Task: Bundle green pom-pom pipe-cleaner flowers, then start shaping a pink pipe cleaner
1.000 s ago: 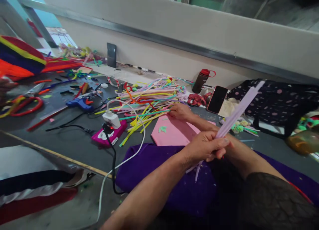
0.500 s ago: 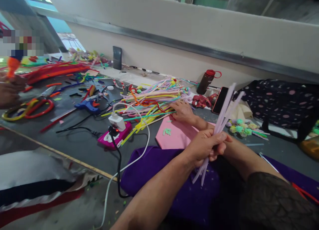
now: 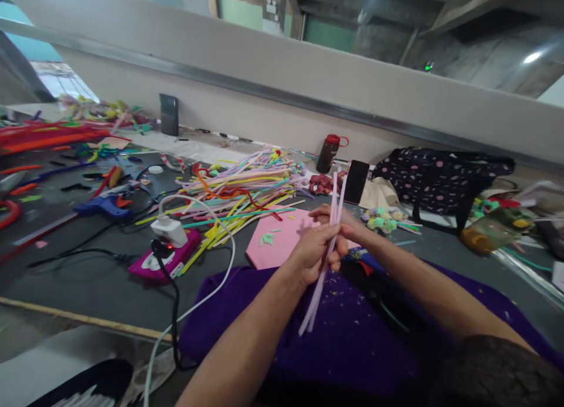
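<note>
Several lilac pipe cleaners point(image 3: 319, 291) stand tilted in my left hand point(image 3: 314, 249), its fingers closed round their middle. Just behind them is my right hand point(image 3: 325, 212), its visible fingers stretched out and partly covered by the stems and my left hand. I cannot see anything held in it. Below both hands lies a pink board point(image 3: 268, 257) with small green cut pieces point(image 3: 267, 239). A heap of mixed pipe cleaners point(image 3: 247, 181) spreads on the table beyond the board. Purple cloth point(image 3: 352, 336) covers my lap.
A magenta power strip point(image 3: 143, 266) with a white charger point(image 3: 168, 231) and trailing cables sits left. Farther left lies a blue glue gun point(image 3: 103, 206). At the back stand a dark bottle point(image 3: 326, 155), a phone point(image 3: 356, 182) and a patterned bag point(image 3: 434, 181).
My right hand has drawn back from the pipe cleaner heap to beside my left hand. The lilac pipe cleaners stay in my left hand. The view has turned right.
</note>
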Tool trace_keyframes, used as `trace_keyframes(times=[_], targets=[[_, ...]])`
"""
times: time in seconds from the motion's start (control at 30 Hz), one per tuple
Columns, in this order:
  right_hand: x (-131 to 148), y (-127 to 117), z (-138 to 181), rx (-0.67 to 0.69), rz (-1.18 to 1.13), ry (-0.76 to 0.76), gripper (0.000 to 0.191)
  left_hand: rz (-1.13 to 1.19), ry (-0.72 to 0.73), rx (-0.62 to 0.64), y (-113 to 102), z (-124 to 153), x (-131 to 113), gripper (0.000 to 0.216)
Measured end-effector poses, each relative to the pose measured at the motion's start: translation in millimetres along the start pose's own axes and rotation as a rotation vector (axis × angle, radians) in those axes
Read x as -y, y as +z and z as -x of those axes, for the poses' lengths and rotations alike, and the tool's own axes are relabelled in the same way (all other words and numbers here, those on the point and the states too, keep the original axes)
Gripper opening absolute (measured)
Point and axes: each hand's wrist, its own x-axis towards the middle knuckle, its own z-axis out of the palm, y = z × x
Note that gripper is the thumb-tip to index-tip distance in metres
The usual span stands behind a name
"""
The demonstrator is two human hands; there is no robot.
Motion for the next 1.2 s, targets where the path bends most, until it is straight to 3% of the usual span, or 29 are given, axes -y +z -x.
trace_keyframes(times=[0.17,0.27,0.4,0.5,0.73,1.03,1.1,1.2], targets=[[3,-32,47,-0.264,-0.623,0.131,0.031,-0.102,-0.088,0.082,-1,-1,7,0.024],[0,-34,63,-0.307,-0.738,0.123,0.032,-0.213,-0.166,0.109,1,-2,15,0.024],[-9,-38,68,-0.368,-0.786,0.099,0.029,-0.353,-0.280,0.127,7,-3,24,0.028],[-15,-42,71,-0.337,-0.792,0.130,0.023,-0.416,-0.327,0.089,11,-2,27,0.031],[-8,-26,75,-0.166,-0.619,0.226,0.024,-0.529,-0.255,-0.142,7,-8,26,0.033],[-13,-15,74,-0.075,-0.376,0.191,0.026,-0.617,-0.251,-0.232,0,-14,32,0.031],[-14,-16,74,-0.090,-0.384,0.220,0.027,-0.621,-0.239,-0.233,-2,-15,33,0.029],[-14,-23,73,-0.227,-0.489,0.204,0.035,-0.632,-0.230,-0.224,-5,-15,33,0.026]])
